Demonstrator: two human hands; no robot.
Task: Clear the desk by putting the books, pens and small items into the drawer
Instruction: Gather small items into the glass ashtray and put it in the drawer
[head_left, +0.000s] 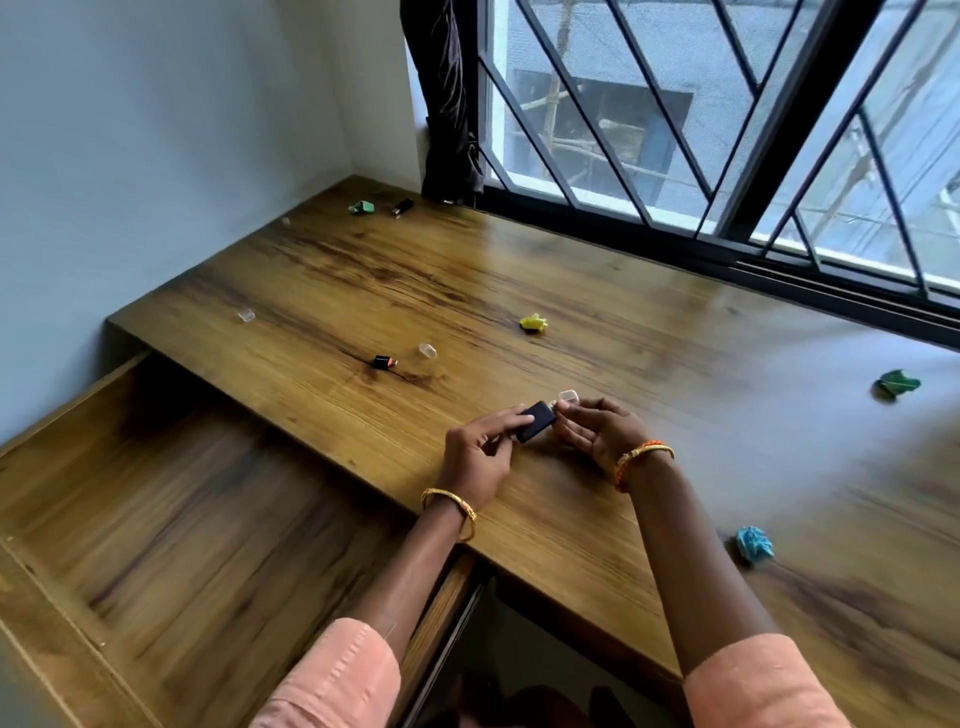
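My left hand grips a small black flash drive just above the wooden desk. My right hand holds a clear plastic cap at the drive's far end. The wide wooden drawer stands pulled out at the left, and nothing shows inside it. Another black drive with an orange end lies in the middle of the desk, beside a clear cap. A third black drive lies at the far corner.
Crumpled paper bits lie scattered: yellow, green at the far corner, green at the right, blue near the front. Another clear cap lies at the left. A barred window runs along the desk's far side.
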